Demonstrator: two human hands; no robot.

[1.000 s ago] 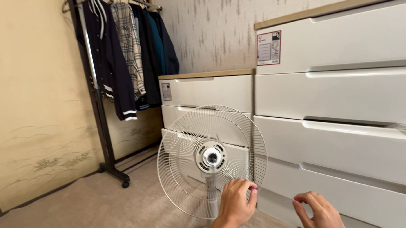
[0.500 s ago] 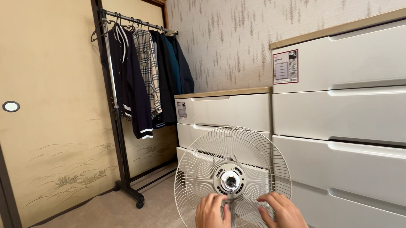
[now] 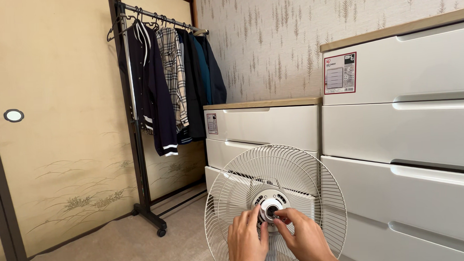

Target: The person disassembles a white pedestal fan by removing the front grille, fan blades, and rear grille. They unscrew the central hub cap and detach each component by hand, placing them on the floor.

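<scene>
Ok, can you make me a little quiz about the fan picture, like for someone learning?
1. True or false: both hands touch the hub of the fan.
2. What hangs on the rack: A) towels B) jackets and shirts C) bags?
3. Fill in: the fan stands in front of the white ____.

Key:
1. True: the left hand and right hand have fingertips at the hub.
2. B, clothes.
3. Drawers.
</scene>
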